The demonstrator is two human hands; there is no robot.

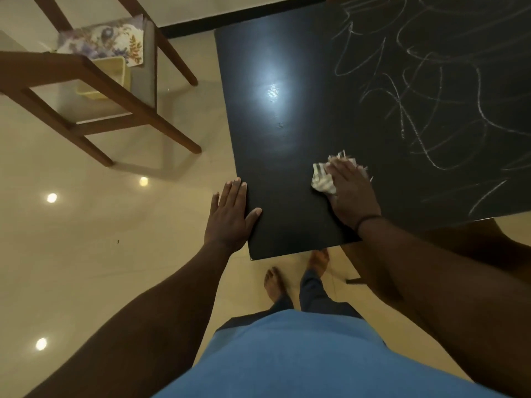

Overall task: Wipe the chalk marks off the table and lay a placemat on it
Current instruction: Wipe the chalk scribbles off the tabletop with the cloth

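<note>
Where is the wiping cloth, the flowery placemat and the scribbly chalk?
crumpled white cloth (323, 179), head view, bare part left of the hand.
flowery purple placemat (106, 41), head view, middle, on the chair.
white chalk scribbles (416, 90), head view, lines on the black table.

right hand (352, 193) presses cloth (323, 179) on table (287, 124) | left hand (230, 216) flat on edge
</note>
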